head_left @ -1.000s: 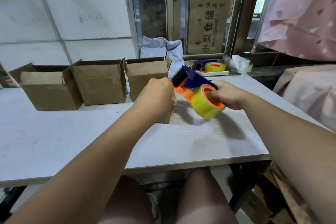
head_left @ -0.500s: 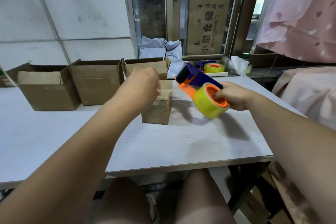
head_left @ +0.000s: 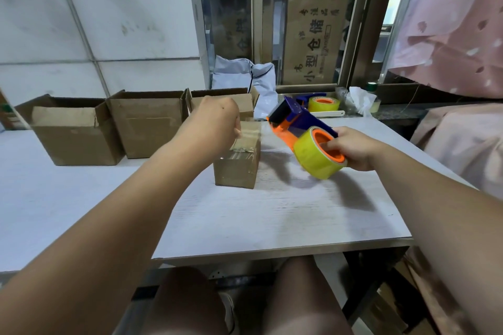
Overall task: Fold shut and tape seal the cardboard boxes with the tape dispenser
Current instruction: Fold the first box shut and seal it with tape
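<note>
At a white work table (head_left: 245, 226), a person's right hand (head_left: 353, 148) grips a blue-and-orange tape dispenser (head_left: 296, 119) loaded with a fat yellow roll of tape (head_left: 315, 163). The fingers curl into the roll's orange core, and the tool is held in the air, tilted, just right of a small brown cardboard box (head_left: 236, 168).

That box stands near the middle of the table with its flaps folded down. Clear tape shines across its top and down the near face.

The left hand (head_left: 217, 122) hangs over the box's top with its back to the camera and its fingers curled downward. From this angle it cannot be told whether they pinch the box, the tape or nothing at all.

Three open-topped brown cardboard boxes (head_left: 149, 128) stand side by side along the back left of the table, against a white tiled wall (head_left: 109, 22).

On the ledge behind lies a second tape dispenser with a yellow roll (head_left: 324, 104), beside a crumpled white tissue (head_left: 359, 99). A white plastic mailing bag (head_left: 239, 73) slumps against the window frame. Behind the glass leans a brown cardboard sheet printed with Chinese characters (head_left: 313, 38).

Pink patterned fabric (head_left: 449, 22) hangs at right, and the person's bare knees show below the table edge.
</note>
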The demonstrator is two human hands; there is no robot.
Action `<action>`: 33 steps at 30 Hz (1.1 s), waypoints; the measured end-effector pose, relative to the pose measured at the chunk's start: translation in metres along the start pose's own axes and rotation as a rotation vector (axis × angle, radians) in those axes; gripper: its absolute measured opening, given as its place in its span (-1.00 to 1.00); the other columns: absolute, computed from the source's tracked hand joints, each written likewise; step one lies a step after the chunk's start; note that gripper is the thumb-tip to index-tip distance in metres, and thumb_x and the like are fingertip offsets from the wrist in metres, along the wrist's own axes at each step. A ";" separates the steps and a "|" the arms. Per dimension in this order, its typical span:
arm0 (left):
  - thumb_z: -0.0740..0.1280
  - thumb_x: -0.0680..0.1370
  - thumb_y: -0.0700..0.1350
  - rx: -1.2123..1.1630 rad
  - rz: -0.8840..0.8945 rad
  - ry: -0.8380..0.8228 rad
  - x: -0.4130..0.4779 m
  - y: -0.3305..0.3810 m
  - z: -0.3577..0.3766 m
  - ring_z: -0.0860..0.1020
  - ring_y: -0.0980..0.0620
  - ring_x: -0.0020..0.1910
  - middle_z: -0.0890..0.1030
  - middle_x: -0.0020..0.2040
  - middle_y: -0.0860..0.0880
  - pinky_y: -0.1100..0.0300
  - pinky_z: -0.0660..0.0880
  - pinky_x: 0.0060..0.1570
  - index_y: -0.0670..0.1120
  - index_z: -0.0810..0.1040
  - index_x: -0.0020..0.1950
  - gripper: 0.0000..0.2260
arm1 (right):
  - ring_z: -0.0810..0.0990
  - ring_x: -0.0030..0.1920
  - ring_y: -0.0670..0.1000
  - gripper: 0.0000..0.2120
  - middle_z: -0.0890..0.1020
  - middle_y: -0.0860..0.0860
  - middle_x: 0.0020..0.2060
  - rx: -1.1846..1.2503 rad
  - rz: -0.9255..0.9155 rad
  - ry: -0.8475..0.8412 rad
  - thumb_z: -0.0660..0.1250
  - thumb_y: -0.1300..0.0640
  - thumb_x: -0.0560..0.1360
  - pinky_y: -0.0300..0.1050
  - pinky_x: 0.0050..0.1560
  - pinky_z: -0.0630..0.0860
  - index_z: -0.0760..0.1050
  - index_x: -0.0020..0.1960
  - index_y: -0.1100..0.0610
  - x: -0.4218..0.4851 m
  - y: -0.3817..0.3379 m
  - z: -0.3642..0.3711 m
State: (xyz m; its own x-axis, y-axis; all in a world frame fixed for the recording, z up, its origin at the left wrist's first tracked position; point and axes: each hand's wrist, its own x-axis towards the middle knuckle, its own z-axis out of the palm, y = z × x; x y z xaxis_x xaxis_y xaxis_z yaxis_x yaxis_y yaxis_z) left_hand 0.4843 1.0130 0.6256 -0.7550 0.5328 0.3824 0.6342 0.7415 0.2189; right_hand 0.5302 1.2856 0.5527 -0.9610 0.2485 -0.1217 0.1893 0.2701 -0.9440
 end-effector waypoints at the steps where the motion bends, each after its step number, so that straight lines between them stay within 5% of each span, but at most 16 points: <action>1: 0.37 0.52 -0.24 -0.003 -0.017 -0.004 0.000 0.000 0.001 0.44 0.00 -0.24 0.53 -0.21 -0.06 0.15 0.46 -0.19 -0.09 0.43 -0.35 -0.74 | 0.59 -0.16 0.10 -0.82 0.63 0.12 -0.16 0.018 0.012 -0.003 0.27 0.37 0.50 -0.03 -0.18 0.53 0.53 -0.01 0.14 -0.001 0.001 -0.001; 5: 0.33 0.54 -0.20 0.001 -0.086 -0.001 0.006 -0.008 -0.003 0.46 -0.02 -0.19 0.48 -0.23 -0.08 0.19 0.38 -0.26 -0.07 0.45 -0.32 -0.77 | 0.60 -0.19 0.09 -0.81 0.64 0.11 -0.21 0.034 0.011 -0.010 0.28 0.39 0.48 -0.03 -0.20 0.53 0.53 -0.03 0.15 -0.002 0.001 0.002; 8: 0.36 0.53 -0.18 0.025 -0.052 -0.044 0.010 -0.015 -0.008 0.50 -0.05 -0.04 0.56 -0.15 -0.09 0.16 0.44 -0.12 -0.12 0.57 -0.20 -0.89 | 0.57 -0.27 0.04 -0.82 0.61 0.08 -0.28 -0.056 0.012 0.000 0.27 0.40 0.49 -0.11 -0.30 0.49 0.51 -0.09 0.14 -0.006 -0.001 0.000; 16: 0.44 0.48 -0.09 0.040 0.206 -0.100 0.020 -0.031 -0.026 0.46 0.09 -0.20 0.52 -0.28 0.11 0.29 0.30 -0.30 -0.02 0.58 -0.19 -0.93 | 0.53 -0.23 0.04 -0.80 0.57 0.09 -0.22 -0.125 -0.026 -0.050 0.26 0.44 0.47 -0.12 -0.22 0.45 0.50 -0.05 0.17 -0.006 -0.001 -0.001; 20: 0.44 0.47 -0.10 0.077 0.274 -0.087 0.027 -0.038 -0.035 0.44 0.20 -0.25 0.55 -0.29 0.14 0.26 0.30 -0.24 0.02 0.61 -0.21 -0.92 | 0.54 -0.19 0.01 -0.81 0.59 0.05 -0.20 -0.178 -0.058 -0.084 0.30 0.39 0.48 -0.14 -0.18 0.46 0.50 0.03 0.18 -0.008 -0.011 0.002; 25: 0.46 0.45 -0.05 0.122 0.291 -0.006 0.038 -0.048 -0.041 0.47 0.12 -0.18 0.61 -0.18 0.07 0.17 0.38 -0.15 0.02 0.63 -0.17 -0.95 | 0.53 -0.27 -0.06 -0.78 0.57 -0.03 -0.30 -0.214 -0.136 -0.068 0.29 0.40 0.49 -0.23 -0.26 0.44 0.49 -0.14 0.08 -0.013 -0.026 0.010; 33: 0.38 0.25 0.33 0.197 0.219 -0.044 0.044 -0.050 -0.048 0.41 0.05 0.01 0.49 0.02 0.06 0.02 0.46 0.00 0.04 0.60 -0.08 -0.57 | 0.52 -0.39 -0.20 -0.70 0.57 -0.07 -0.35 -0.405 -0.251 -0.100 0.28 0.44 0.47 -0.42 -0.39 0.41 0.55 -0.12 0.04 -0.024 -0.047 0.016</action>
State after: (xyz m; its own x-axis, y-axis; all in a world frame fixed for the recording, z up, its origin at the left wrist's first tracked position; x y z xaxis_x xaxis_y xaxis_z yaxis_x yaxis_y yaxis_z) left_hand 0.4272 0.9800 0.6748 -0.6130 0.7030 0.3607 0.7416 0.6694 -0.0444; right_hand 0.5416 1.2519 0.5954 -0.9979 0.0444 0.0468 -0.0062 0.6555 -0.7552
